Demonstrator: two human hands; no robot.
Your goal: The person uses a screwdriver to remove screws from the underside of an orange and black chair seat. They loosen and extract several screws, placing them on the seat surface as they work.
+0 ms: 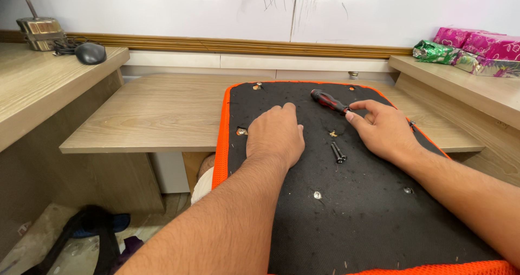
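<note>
On the far left a brass-coloured tool [39,30] and a black computer mouse [90,53] sit on a side desk [32,85], the tool's handle cut off by the frame's top edge. Below, dark straps [92,237] lie on the floor, hard to identify. The left hand [275,137] rests palm-down, fingers loosely together, on a black fabric panel with orange trim [368,221] lying on the wooden shelf [157,112]. Two black screws [338,152] lie between the hands. The right hand [383,130] pinches the tip end of a red-and-black screwdriver [328,100]; its shaft is hidden. Shiny wrapped parcels [471,50] are cropped at the right
</note>
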